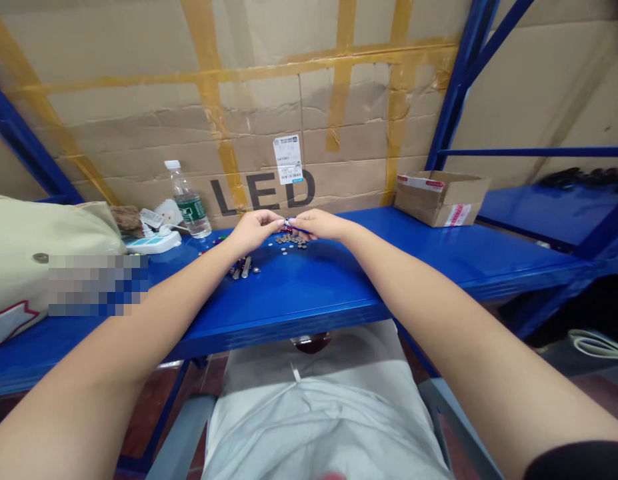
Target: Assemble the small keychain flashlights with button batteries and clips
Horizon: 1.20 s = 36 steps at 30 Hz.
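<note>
My left hand (257,228) and my right hand (319,225) meet above the blue tabletop. Thumb and fingers of both are pinched on one small shiny blue and silver piece (289,223); its exact kind is too small to make out. Just below my right hand lies a cluster of small round metal discs (293,241), like button cells, with a few loose ones in front. Several short silver tubes (245,267) lie beside my left forearm. Something small and red shows behind the fingertips, partly hidden.
A water bottle (191,204) stands at the back left, near a white power strip (156,243) with plugs. A cream bag (43,233) takes up the left end of the blue table (309,293). An open cardboard box (433,200) sits at the back right, against large cardboard (349,153).
</note>
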Tool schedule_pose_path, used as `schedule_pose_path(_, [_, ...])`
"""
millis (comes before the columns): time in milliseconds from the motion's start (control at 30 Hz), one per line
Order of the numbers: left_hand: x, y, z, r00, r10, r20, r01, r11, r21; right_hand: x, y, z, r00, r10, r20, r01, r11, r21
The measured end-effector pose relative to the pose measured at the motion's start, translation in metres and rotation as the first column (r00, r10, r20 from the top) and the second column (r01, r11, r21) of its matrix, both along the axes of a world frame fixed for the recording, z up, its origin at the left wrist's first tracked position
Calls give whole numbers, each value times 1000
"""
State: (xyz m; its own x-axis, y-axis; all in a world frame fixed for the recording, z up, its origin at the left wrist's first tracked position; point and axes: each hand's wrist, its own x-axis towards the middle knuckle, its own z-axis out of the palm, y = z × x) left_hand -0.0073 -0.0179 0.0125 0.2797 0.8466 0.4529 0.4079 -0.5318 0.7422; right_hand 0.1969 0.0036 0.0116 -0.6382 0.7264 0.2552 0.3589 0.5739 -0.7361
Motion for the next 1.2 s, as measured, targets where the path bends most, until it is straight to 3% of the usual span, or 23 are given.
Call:
schedule_pose_path(167, [7, 1, -1, 1000, 18, 3, -18, 1000, 20, -1, -4, 4, 986, 83, -146, -130, 930, -345])
schedule_pose_path(233, [8, 2, -1, 999, 44, 23, -44, 999, 10, -4, -7, 5, 984, 94, -150, -141, 929, -341])
schedule_pose_path(367, [8, 3, -2, 997, 36, 62, -35, 999, -13, -10, -8, 4, 988, 96, -123, -118, 976, -182])
schedule_pose_path(567, [8, 1, -2, 996, 69, 50, -68, 997, -28, -12, -4, -1, 991, -78, -112, 73, 996, -54])
schedule_pose_path(700, [6, -1, -2, 998, 56, 21, -55, 998, -6, -9, -5, -1, 990, -6, -139, -13, 991, -137])
schedule_pose_path(833, [6, -3, -2, 1000, 26, 19, -26, 1000, 14, -6, -7, 1, 973, 127, -193, -185, 928, -323])
schedule_pose_path(933, [11, -2, -4, 997, 39, 74, -39, 999, 8, -8, -9, 3, 971, 119, -210, -193, 905, -380])
schedule_pose_path(1100, [15, 4, -8, 989, 35, 146, -33, 999, -17, -13, -8, 4, 985, 15, -171, -50, 978, -202])
schedule_pose_path(1200, [11, 10, -10, 972, 57, 227, -42, 997, -68, -12, -8, 4, 985, -137, -102, 134, 991, -30])
